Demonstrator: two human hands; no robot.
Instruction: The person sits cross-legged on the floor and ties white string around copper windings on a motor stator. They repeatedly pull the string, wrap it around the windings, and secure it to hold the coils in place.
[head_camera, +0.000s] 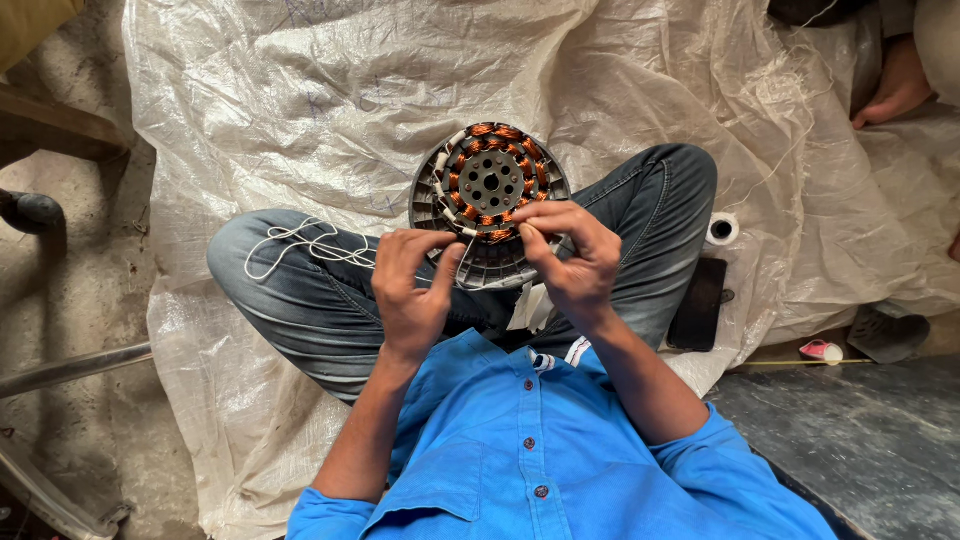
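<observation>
Blue shirt (520, 450) fills the bottom of the view, with both forearms reaching forward over crossed legs in jeans (300, 290). On the lap rests a round motor stator (490, 205), a grey disc ringed with copper coils, its flat face turned up toward the camera and its axle hole pointing up; being round, it has no long axis. The left hand (410, 290) sits at the disc's near-left rim, its grip pinched together on thin white string (300, 245) that trails in loops across the left thigh. The right hand (570, 255) covers the near-right rim, fingers closed on the coils, perhaps on string too; I cannot tell. A white plastic sheet (300, 90) covers the floor under the person, open and wide beyond the disc. Near the sheet's right edge lie a roll of white tape (722, 229) and a dark phone (698, 304), just beside the right knee.
</observation>
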